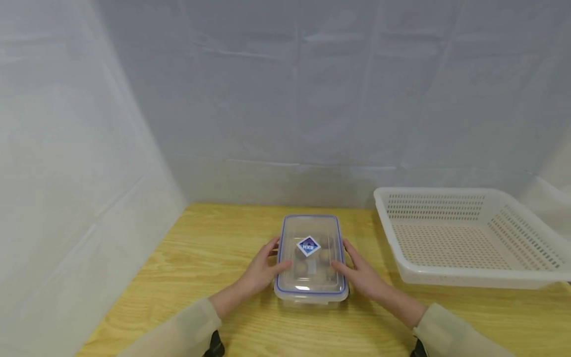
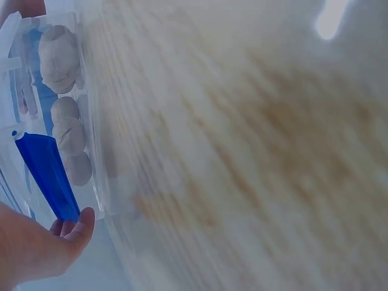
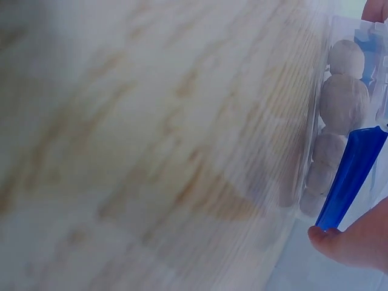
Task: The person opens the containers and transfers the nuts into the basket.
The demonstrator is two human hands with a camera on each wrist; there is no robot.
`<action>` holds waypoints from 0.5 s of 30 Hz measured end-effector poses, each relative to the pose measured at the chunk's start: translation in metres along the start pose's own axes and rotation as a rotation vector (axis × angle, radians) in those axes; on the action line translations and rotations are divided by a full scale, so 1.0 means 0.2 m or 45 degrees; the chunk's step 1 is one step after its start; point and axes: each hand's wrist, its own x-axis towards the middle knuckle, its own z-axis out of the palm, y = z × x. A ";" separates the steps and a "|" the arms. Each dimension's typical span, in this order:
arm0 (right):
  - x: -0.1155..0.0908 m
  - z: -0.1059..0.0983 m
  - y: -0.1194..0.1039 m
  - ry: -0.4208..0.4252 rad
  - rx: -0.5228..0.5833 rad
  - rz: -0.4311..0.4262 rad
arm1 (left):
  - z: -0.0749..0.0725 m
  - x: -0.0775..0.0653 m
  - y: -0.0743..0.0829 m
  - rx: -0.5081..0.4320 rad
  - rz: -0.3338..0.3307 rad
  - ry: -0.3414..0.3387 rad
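A clear plastic food container [image 1: 311,225] with a blue-edged lid lies on the wooden table, its length pointing away from me. Round pale lumps [image 2: 59,57] show through its wall; their kind cannot be told. At its left side my left hand [image 1: 258,273] grips it, thumb over the lid and fingers along the side. The right hand [image 1: 365,277] mirrors this on the other side. In the left wrist view, fingertips touch the lower end of a blue side latch [image 2: 48,173], which slants outward. A matching latch [image 3: 351,176] meets the right fingertips.
To the right stands a white perforated basket [image 1: 446,275], with its slotted floor in view. The wooden table [image 1: 200,253] extends to both sides of the container. Pale sheeting [image 1: 285,109] hangs behind the table and along its left side.
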 end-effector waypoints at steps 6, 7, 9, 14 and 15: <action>-0.01 0.00 -0.01 0.052 0.006 -0.054 | -0.01 0.00 0.01 0.041 0.072 0.030; 0.00 0.00 0.00 0.064 0.010 -0.073 | -0.01 0.00 0.01 0.040 0.080 0.034; 0.00 0.01 0.01 0.089 0.010 -0.115 | -0.02 0.00 0.01 0.035 0.094 0.040; 0.02 0.02 0.01 0.178 0.007 -0.228 | -0.03 0.00 0.03 -0.003 0.080 0.047; 0.02 0.02 0.01 0.202 0.007 -0.252 | -0.03 0.00 0.04 -0.008 0.079 0.046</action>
